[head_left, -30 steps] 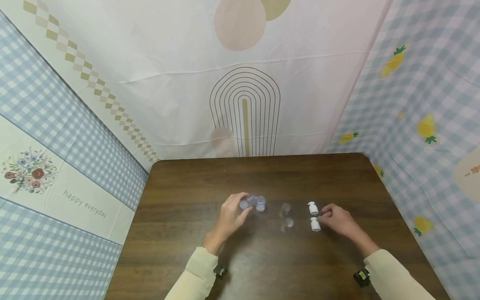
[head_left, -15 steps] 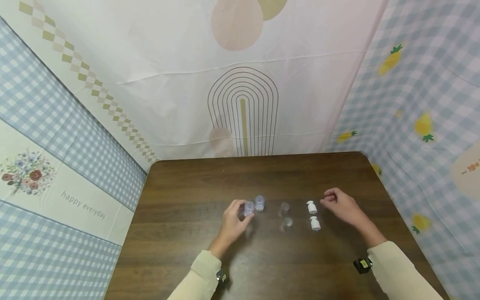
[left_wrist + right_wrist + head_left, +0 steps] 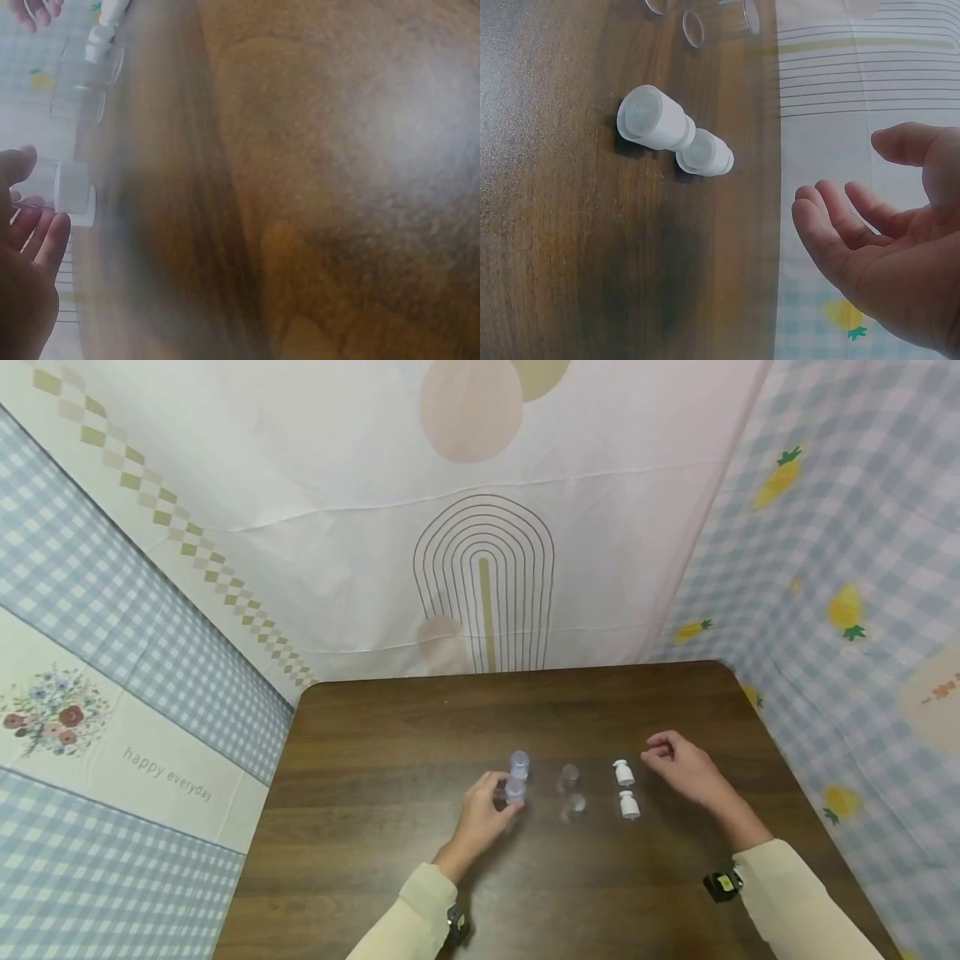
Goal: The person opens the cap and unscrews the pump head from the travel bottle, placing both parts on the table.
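My left hand [image 3: 483, 814] pinches a small clear plastic jar [image 3: 515, 790] between thumb and fingers, low over the table. Just behind it stands a second clear jar [image 3: 519, 764]; whether the two touch cannot be told. In the left wrist view, the held jar [image 3: 71, 187] shows a frosted end beside the fingertips. My right hand [image 3: 684, 770] hovers with loosely bent fingers, holding nothing. Nearest to it are two white pump heads [image 3: 623, 772], one behind the other. Their hollow undersides show in the right wrist view, where the nearer white pump head [image 3: 656, 120] looks larger.
Between the jars and the white pieces stand two clear, colourless cups or covers, a rear one [image 3: 570, 775] and a front one [image 3: 575, 807]. All rest on a dark wooden table [image 3: 375, 843]. Printed cloth [image 3: 337, 568] hangs behind and at both sides.
My left hand has brought the held jar rightward and toward me, in front of the standing jar. My right hand has drawn back and up from the white pump heads.
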Tool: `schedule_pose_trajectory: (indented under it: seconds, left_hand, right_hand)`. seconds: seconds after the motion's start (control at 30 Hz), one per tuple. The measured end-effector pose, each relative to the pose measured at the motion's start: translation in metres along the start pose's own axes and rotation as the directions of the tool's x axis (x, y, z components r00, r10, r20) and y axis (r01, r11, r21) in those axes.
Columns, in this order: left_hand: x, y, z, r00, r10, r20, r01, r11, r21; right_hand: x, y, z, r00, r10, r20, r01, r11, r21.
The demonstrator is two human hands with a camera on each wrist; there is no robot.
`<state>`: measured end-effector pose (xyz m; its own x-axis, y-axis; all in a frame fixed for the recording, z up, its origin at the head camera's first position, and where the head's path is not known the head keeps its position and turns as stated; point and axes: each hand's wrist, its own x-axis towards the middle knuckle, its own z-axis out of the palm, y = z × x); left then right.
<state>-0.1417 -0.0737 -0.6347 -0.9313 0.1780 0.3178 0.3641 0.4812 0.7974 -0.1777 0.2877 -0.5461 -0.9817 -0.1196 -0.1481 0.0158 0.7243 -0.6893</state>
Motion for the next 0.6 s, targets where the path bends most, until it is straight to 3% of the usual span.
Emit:
schedule_pose_trajectory:
  seconds: [0.23, 0.6]
  left_hand:
    - [-0.0010, -0.0012, 0.0065, 0.999, -0.037, 0.009, 0.037, 0.998, -0.053]
    - [-0.0062, -0.0014, 0.0064, 0.998, -0.063, 0.028, 0.064, 0.998, -0.020]
  right_hand:
    - [-0.0005, 0.0000, -0.0014, 1.000, 0.003, 0.000, -0.003, 1.000, 0.016]
    - [-0.0013, -0.0017, -0.0041, 1.000, -0.005, 0.004, 0.005, 1.000, 0.017]
